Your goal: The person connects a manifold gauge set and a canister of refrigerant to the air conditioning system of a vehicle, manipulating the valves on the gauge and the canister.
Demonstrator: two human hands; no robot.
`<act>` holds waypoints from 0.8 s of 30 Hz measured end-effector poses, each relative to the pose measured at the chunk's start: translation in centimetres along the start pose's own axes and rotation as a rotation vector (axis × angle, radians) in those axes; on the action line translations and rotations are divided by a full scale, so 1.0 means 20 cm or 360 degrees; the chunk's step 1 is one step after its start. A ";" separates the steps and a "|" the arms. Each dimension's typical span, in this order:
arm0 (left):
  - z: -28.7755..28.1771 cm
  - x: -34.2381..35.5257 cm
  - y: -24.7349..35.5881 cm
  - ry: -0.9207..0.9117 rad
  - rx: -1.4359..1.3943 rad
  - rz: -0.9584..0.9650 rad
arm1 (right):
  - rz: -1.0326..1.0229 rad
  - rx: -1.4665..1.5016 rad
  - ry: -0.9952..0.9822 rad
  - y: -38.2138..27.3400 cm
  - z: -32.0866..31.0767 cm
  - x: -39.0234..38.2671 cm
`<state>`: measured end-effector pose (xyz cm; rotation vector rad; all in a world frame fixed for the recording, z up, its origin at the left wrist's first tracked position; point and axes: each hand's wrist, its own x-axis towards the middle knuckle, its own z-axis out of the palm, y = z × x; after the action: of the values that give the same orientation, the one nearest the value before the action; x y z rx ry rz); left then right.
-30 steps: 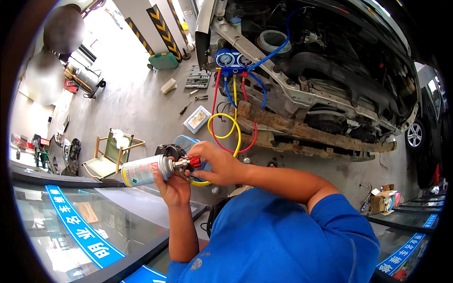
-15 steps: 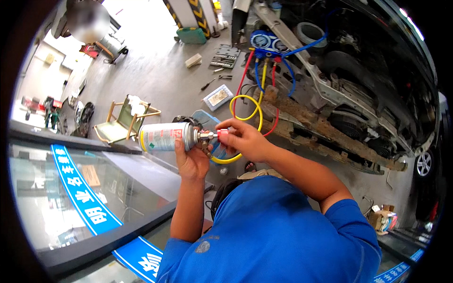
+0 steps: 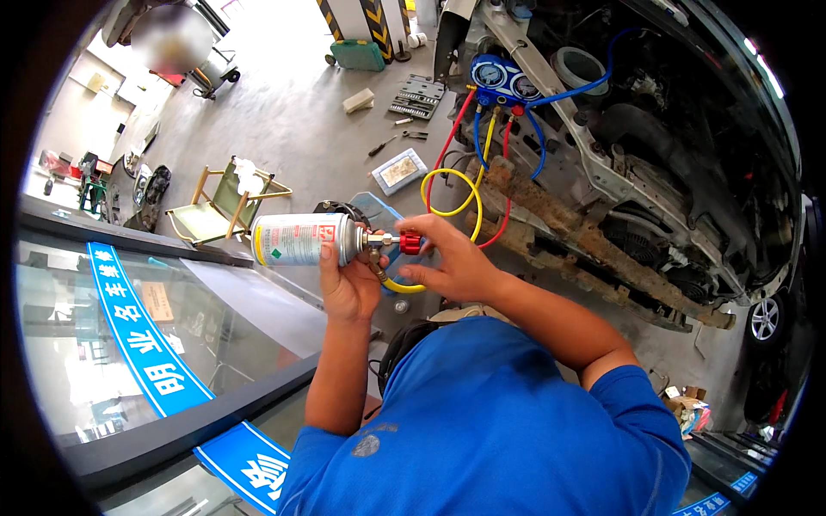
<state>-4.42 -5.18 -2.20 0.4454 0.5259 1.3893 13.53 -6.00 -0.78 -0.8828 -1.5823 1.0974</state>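
- Hold white can [image 3: 297, 240] steady, gripped in left hand [image 3: 352, 290].
- Set right hand [image 3: 454, 261], loosely open, evenly around red knob [image 3: 411, 243] at fingertips; probably best turned gently.
- Leave yellow hose [image 3: 402, 286] slack between hands.

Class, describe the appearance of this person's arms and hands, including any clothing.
The left hand and right hand are bare, without visible gloves. The forearms are uncovered. The blue shirt has short sleeves.
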 end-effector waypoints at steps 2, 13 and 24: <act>-0.02 0.01 -0.01 0.0038 0.0024 -0.0016 | 0.0609 0.0610 -0.0094 0.00 -0.01 0.01; -0.04 0.03 0.02 0.0083 0.0016 0.0023 | 0.0151 0.0031 -0.0329 0.07 -0.06 0.08; -0.16 0.02 -0.04 0.0455 -0.0015 0.0373 | 0.1314 0.0634 0.0533 0.77 -0.58 -0.06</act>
<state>-5.71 -4.93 -5.28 0.3084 0.7163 1.6932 25.53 0.62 -14.49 -1.3946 -0.6642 1.6469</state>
